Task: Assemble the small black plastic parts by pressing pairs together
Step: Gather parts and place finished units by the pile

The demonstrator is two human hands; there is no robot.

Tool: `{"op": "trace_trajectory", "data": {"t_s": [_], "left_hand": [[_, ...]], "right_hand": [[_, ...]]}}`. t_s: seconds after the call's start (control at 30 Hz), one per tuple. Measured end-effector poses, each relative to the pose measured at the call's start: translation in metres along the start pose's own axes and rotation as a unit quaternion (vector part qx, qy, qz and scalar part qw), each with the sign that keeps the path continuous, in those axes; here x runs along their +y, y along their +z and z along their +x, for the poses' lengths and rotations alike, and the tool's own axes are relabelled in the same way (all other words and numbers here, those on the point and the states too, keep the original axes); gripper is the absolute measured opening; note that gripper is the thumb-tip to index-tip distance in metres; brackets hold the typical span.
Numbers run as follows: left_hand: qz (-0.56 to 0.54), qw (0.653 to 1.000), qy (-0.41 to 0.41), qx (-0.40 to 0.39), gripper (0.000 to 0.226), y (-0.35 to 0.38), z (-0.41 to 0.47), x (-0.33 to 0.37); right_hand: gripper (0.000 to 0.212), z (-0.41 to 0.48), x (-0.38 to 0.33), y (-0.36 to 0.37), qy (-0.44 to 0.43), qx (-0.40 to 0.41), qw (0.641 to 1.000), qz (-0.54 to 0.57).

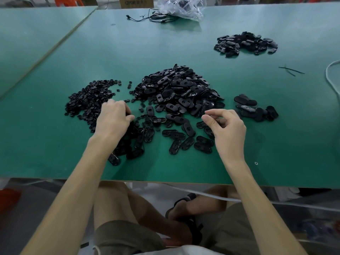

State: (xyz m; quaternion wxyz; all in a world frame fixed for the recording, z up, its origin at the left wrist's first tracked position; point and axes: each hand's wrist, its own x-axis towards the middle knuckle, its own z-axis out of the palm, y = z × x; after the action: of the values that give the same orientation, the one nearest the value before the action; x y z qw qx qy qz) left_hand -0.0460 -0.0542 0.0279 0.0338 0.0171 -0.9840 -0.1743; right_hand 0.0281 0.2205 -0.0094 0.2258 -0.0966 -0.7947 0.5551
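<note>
The oval black parts (176,89) lay heaped on the worktop (55,144), with the small round parts (88,100) at their 9 o'clock. The left hand (114,120) curled over those, its grip not clear. The right hand (225,127), at 5 o'clock, hung loose and empty.

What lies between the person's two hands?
Head view: scattered black oval parts and a few small round parts on the green table, between left hand and right hand.

A green-topped desk (184,168) fills the view, butted along a pale wooden seam (55,46) against a second green desk (27,37) on the left, with soft light glaring on its far end, a cardboard box (136,1) and an orange plastic stool (68,0) beyond, and grey floor (33,208) below.
</note>
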Motion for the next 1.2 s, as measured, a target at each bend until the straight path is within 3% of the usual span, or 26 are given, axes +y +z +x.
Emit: {"op": "trace_trajectory", "data": {"t_s": [0.27,0.53,0.63,0.77,1.03,1.2], "left_hand": [[-0.038,0.997,0.019,0.065,0.006,0.009,-0.008,0.003],[-0.099,0.987,0.04,0.123,0.014,0.013,-0.014,0.004],[-0.172,0.977,0.058,0.112,0.014,0.011,-0.017,0.015],[-0.165,0.978,0.071,0.109,0.016,0.016,-0.016,0.026],[-0.207,0.974,0.061,0.076,0.012,0.021,-0.019,0.024],[-0.297,0.951,0.091,0.013,0.014,0.027,-0.026,0.045]], "right_hand": [[0.006,-0.001,0.0,0.0,-0.006,-0.015,1.0,0.01],[0.003,0.001,0.002,0.0,-0.013,0.009,0.999,0.046],[0.009,0.002,0.004,0.0,-0.004,0.002,0.999,0.046],[0.016,0.002,0.006,0.0,0.002,-0.01,1.0,0.03],[0.005,0.001,0.003,0.0,0.009,-0.002,0.998,0.066],[0.015,0.001,0.001,-0.001,0.016,-0.007,0.995,0.095]]}}
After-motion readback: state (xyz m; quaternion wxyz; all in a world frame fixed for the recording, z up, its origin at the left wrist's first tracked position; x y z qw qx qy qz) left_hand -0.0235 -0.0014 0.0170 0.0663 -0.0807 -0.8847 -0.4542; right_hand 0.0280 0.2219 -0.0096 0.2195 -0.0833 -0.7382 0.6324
